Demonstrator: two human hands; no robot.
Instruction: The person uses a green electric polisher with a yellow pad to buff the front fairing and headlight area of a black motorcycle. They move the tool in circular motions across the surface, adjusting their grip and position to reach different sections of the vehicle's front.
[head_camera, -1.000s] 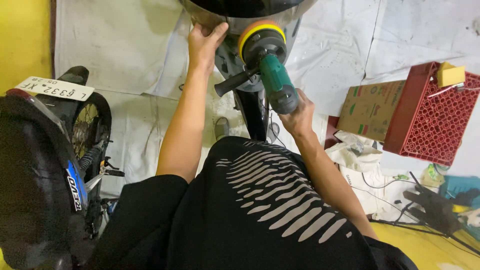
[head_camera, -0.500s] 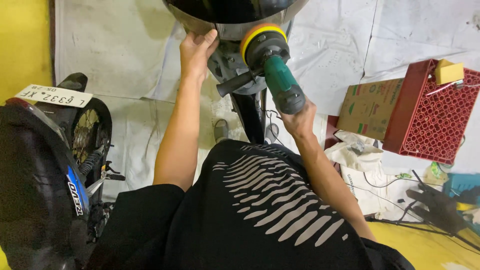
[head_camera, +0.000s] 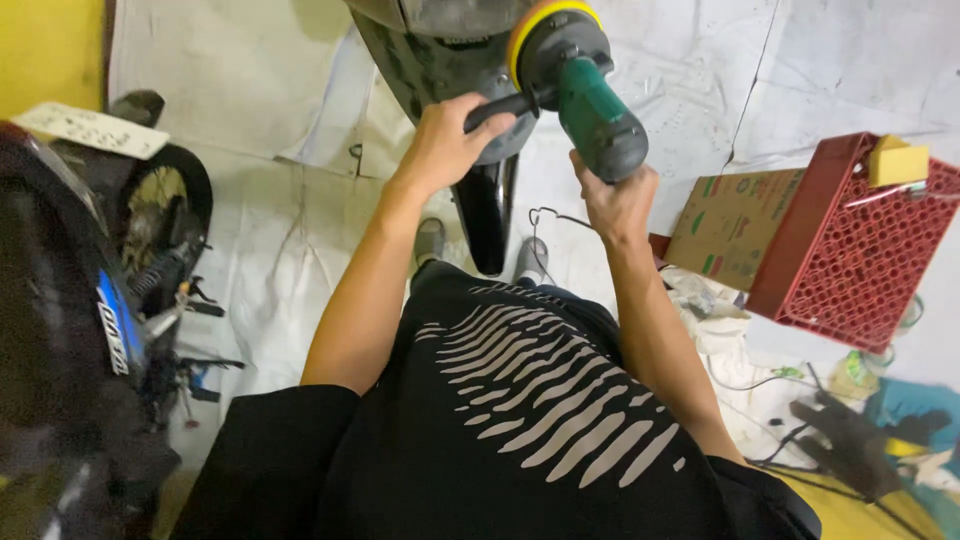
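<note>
**Two hands on the polisher, pad against the dark panel**

Both hands are closed on one tool. The left hand (head_camera: 445, 150) is wrapped around the black side handle (head_camera: 495, 106) that sticks out from the head of the green and black electric polisher with its round yellow foam pad (head_camera: 575, 85). The right hand (head_camera: 615, 200) is clenched under the rear end of the polisher's green barrel, just below and right of the head.

The polisher sits high in the view, its pad edge touching or very nearly touching the glossy dark curved body panel (head_camera: 440, 50) just left of it; actual contact cannot be made out. It looks like a stiff, fairly heavy, top-weighted tool, best taken at handle and barrel together, as here. The foam pad is the soft part.

Well right of the polisher stands a red plastic lattice crate (head_camera: 850, 250) with a yellow sponge block (head_camera: 897, 160) on top, a brown cardboard box (head_camera: 735, 225) leaning beside it. Far left of the polisher is a parked black motorcycle (head_camera: 90, 330). White sheeting (head_camera: 250, 80) covers the floor.
</note>
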